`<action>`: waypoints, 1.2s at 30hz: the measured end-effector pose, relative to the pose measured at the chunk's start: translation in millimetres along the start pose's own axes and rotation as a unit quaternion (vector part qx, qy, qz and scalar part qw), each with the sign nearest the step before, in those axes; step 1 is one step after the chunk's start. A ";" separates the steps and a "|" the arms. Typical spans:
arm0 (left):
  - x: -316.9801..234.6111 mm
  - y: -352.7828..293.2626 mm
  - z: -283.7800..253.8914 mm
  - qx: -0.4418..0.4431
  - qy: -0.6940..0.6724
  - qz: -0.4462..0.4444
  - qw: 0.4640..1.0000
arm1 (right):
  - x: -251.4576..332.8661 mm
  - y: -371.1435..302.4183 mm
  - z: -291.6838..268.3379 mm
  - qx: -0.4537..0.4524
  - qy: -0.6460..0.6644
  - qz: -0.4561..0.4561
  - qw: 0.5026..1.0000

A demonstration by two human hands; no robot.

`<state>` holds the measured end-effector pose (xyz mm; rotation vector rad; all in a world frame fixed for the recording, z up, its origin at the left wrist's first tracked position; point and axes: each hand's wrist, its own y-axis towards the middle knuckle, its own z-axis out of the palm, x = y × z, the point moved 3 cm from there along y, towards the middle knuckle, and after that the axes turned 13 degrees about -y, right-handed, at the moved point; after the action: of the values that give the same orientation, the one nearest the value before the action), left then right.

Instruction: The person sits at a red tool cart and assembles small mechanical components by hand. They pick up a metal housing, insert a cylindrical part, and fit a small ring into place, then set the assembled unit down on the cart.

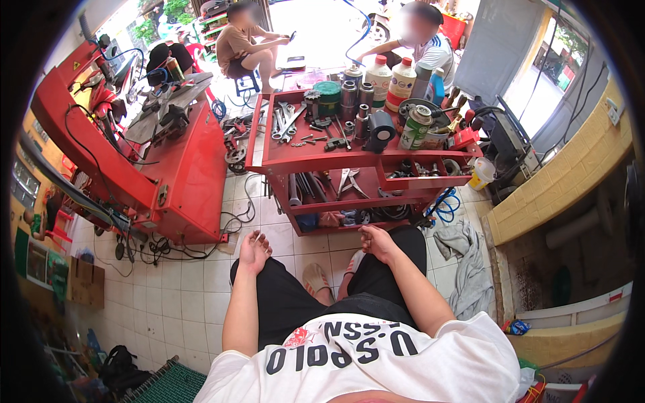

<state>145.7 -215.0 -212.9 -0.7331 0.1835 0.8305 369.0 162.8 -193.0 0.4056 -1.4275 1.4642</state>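
Note:
My left hand (255,252) rests over my left knee, palm turned up, fingers loosely bent and apart. Over the right thigh lies my right hand (378,244), also palm up with relaxed fingers. I see nothing clearly held in either. Just ahead of both stands a red tool cart (285,153), touched by neither hand. Its top tray carries combination wrenches (287,122), metal sockets (349,99), a green-and-white spray can (416,127) and white bottles with red caps (402,84). Pliers (351,183) lie on the lower shelf.
A large red machine (185,171) stands left, with black cables (176,250) on the tiles. Right of the cart are a blue hose (446,207), a grey cloth (465,269) and a yellow-white bucket (482,173). Beyond sit one person (243,50) on a stool and another (430,50).

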 end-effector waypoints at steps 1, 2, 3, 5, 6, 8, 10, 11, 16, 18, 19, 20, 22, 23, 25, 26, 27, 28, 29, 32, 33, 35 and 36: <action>-0.4 0.1 -1.0 0.001 0.000 0.001 1.000 | 0.1 0.2 0.5 0.001 0.001 0.000 1.000; -0.4 0.2 -0.9 0.001 0.000 0.001 1.000 | -0.4 1.0 0.4 0.001 0.003 0.000 1.000; -0.3 0.2 -0.8 0.002 0.000 0.000 1.000 | -1.0 1.6 0.1 0.001 0.004 0.000 1.000; -0.3 -0.2 -0.1 0.003 0.001 0.000 1.000 | -1.9 1.5 -0.6 0.000 0.004 0.000 1.000; -0.1 -0.6 0.5 0.001 0.000 0.001 1.000 | -2.1 1.3 -0.6 0.000 0.004 0.000 1.000; 0.3 -1.2 1.2 -0.003 -0.004 0.003 1.000 | -2.1 0.9 -0.5 0.001 0.007 0.002 1.000; 0.3 -1.9 1.5 -0.005 -0.005 0.001 1.000 | -2.0 0.7 -0.2 0.002 0.007 0.002 1.000; 0.6 -2.1 2.2 -0.006 -0.005 0.000 1.000 | -2.4 0.6 -0.5 0.002 0.007 0.003 1.000; 2.3 0.3 3.3 -0.009 -0.002 0.001 1.000 | -2.0 0.8 -2.6 -0.005 0.003 0.004 1.000; -1.9 2.1 1.4 -0.002 -0.006 0.001 1.000 | 0.5 5.7 1.4 -0.004 -0.001 0.004 1.000; 1.7 1.8 0.0 0.005 -0.009 -0.002 1.000 | -0.1 3.9 0.9 -0.006 0.003 0.006 1.000; -0.5 1.8 -2.0 0.011 -0.012 0.002 1.000 | 1.4 1.1 4.1 -0.001 0.006 0.007 1.000; -2.2 3.5 -3.7 0.033 -0.016 -0.009 0.999 | 4.0 -0.7 10.1 0.011 0.004 0.003 1.000; 1.1 3.6 -1.3 0.035 -0.017 -0.014 0.999 | 4.3 -3.0 11.5 0.015 -0.001 0.000 1.000; 5.3 2.1 0.1 0.028 -0.011 -0.018 0.999 | 1.6 -3.3 20.0 0.024 -0.011 -0.002 1.000; 5.4 1.2 1.0 0.023 -0.008 -0.017 1.000 | 1.2 -4.7 23.4 0.025 -0.015 -0.003 1.000; 6.4 -0.6 1.2 0.017 -0.005 -0.018 1.000 | 0.9 -5.0 25.2 0.024 -0.018 -0.004 1.000; 6.6 -1.7 2.0 0.012 -0.001 -0.020 1.000 | 2.2 -3.0 27.7 0.027 -0.026 -0.006 0.999; 6.8 -1.9 0.1 0.003 -0.002 -0.015 1.000 | 2.6 -1.9 29.1 0.029 -0.033 -0.006 0.999; 0.8 -1.5 -5.1 -0.019 0.000 0.000 1.000 | 5.4 3.6 29.3 0.025 -0.041 -0.002 0.999; -1.6 0.3 -5.6 -0.022 -0.002 0.003 1.000 | 6.6 6.1 27.4 0.022 -0.037 0.000 0.999; -2.8 3.5 -3.2 -0.038 -0.007 0.000 0.999 | 7.9 10.2 24.0 0.020 -0.017 0.005 1.000; -3.1 4.8 -0.2 -0.046 -0.009 -0.001 0.999 | 7.8 11.5 22.6 0.021 -0.010 0.007 1.000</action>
<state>140.2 -214.8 -214.3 -0.8123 0.1282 0.8475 347.5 148.4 -187.5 0.4384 -1.4192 1.5070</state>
